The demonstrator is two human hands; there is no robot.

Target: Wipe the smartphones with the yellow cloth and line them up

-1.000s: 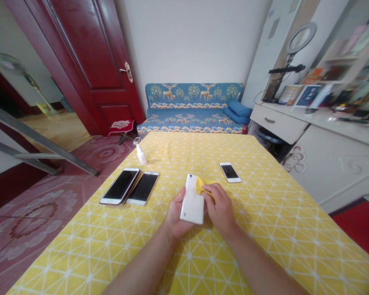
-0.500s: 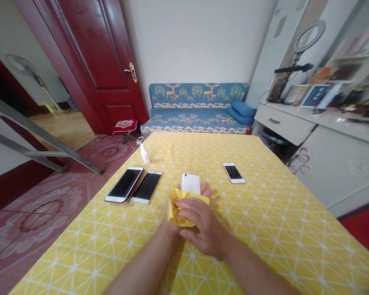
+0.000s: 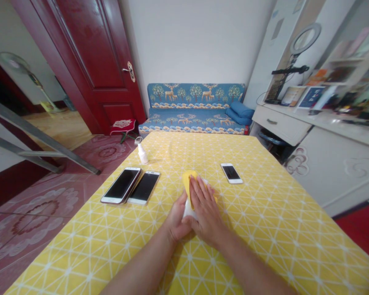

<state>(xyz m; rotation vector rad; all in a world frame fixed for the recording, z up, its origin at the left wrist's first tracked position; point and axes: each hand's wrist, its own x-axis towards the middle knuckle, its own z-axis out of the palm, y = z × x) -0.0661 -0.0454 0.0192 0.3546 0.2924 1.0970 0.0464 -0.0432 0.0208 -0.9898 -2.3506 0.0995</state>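
Observation:
In the head view, my left hand holds a white smartphone from below and its left side, over the near middle of the table. My right hand lies across the phone's back, its fingers pressing a yellow cloth against it. Cloth and fingers hide most of the phone. To the left, a large white-framed smartphone lies beside a second smartphone, both with dark screens up. A smaller white smartphone rests to the right of my hands.
A small white spray bottle stands at the table's far left. The yellow patterned tablecloth covers the table. Beyond are a blue sofa, a red door and a white cabinet on the right.
My right hand has slid the cloth away from me to the phone's far end, its fingers now straighter. The phone's near end shows, where the cloth covered it before.

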